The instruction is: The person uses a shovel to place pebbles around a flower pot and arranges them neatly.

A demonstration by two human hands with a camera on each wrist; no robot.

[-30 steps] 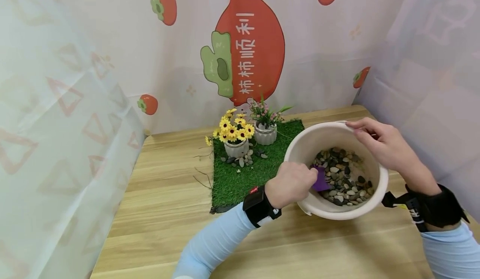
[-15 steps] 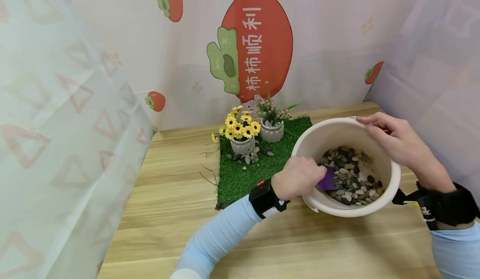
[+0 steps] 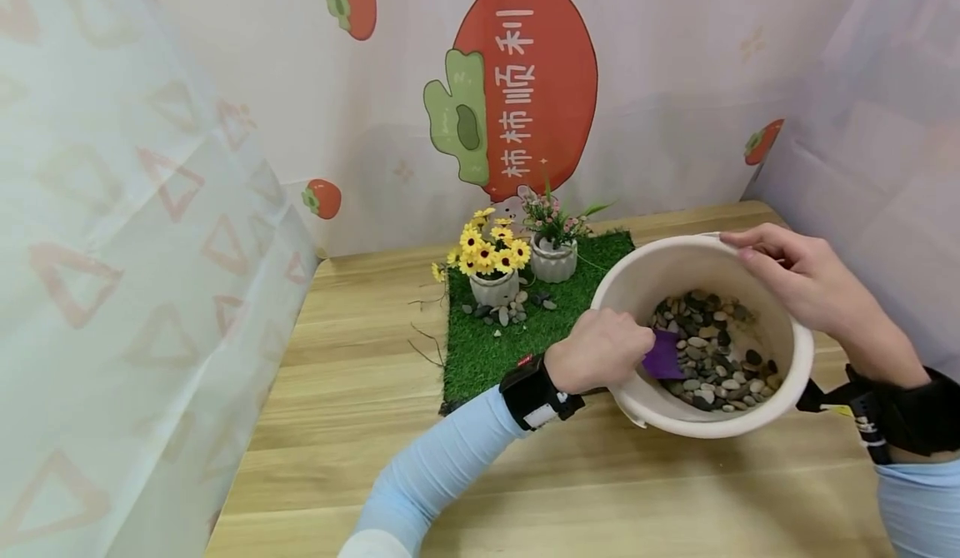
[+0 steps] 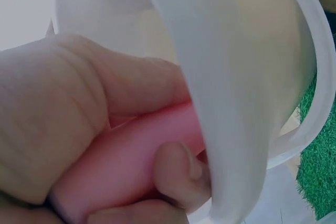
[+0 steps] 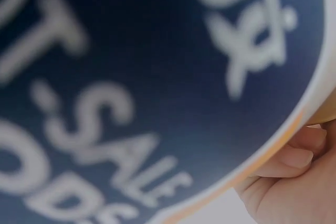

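A white bucket tilts toward me on the right of the table, grey, black and pale pebbles spread over its inside. My left hand reaches over the bucket's left rim and grips a small shovel by its pink handle. The shovel's purple blade lies among the pebbles; its front edge is partly hidden. My right hand holds the far right rim, thumb inside and fingers curled over the edge. In the right wrist view, a blurred dark blue label with white letters fills most of the picture.
Left of the bucket lies a green turf mat. On it stand a pot of yellow flowers and a pot of pink flowers, with loose stones beside them. Thin dark twigs stick out past the mat's left edge. Printed cloth walls enclose the table.
The whole head view has shifted, so everything appears farther right. Relative to each other, the hands, shovel and bucket have barely moved, and both grips are unchanged.
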